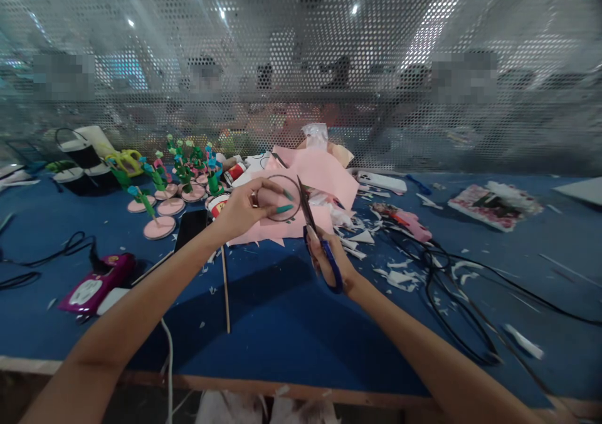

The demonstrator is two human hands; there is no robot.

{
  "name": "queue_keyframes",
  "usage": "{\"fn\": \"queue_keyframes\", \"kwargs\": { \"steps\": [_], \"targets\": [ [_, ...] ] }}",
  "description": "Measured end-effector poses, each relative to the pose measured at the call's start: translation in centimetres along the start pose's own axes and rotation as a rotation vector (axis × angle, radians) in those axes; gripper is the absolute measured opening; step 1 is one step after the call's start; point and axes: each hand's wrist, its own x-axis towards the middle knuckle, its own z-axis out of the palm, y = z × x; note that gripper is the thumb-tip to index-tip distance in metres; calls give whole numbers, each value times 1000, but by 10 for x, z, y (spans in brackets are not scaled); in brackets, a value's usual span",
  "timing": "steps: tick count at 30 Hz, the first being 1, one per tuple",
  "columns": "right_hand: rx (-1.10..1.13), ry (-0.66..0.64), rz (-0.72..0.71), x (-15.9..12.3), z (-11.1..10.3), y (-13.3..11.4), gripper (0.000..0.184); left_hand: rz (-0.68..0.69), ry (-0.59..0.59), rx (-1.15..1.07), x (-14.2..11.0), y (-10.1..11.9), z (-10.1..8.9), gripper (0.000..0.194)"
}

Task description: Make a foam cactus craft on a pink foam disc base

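Pinched between the thumb and fingers of my left hand (pixel 242 211) is a round pink disc (pixel 275 212) with a dark rim. My right hand (pixel 336 258) grips a pair of scissors (pixel 305 207) by their dark blue handles. Their blades point up and away, close beside the disc's right edge; I cannot tell if they touch it. Behind the disc lie sheets of pink paper (pixel 320 170). Left of my left hand stand several small green stems on pink round bases (pixel 158 227), some with blue tops.
A purple device (pixel 98 284) with a cord lies at the left. Black cables (pixel 437 280) loop over the blue tabletop (pixel 282 311) at the right, among white scraps (pixel 399 278). A thin stick (pixel 226 292) lies near the middle. A perforated metal screen (pixel 301 47) rises behind the table.
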Motion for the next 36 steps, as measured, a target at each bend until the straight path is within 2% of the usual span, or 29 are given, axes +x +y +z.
{"fn": "queue_keyframes", "kwargs": {
  "steps": [6,13,18,21,25,36],
  "targets": [
    [-60,-9,-10,-1,-2,-5,47,12,-7,22,1,1,-2,24],
    [-111,0,-89,1,-3,-1,43,2,-23,-20,2,4,-3,26],
    [-109,-12,-129,2,-3,2,46,-19,44,-47,1,7,1,32],
    [-82,-24,-64,0,-1,3,43,-17,71,-80,0,6,3,33],
    [-49,-25,14,-1,2,2,45,-22,49,-73,0,5,3,31],
    [-108,-20,-103,0,-2,4,41,-42,6,-90,0,7,1,35]
  ]
}}
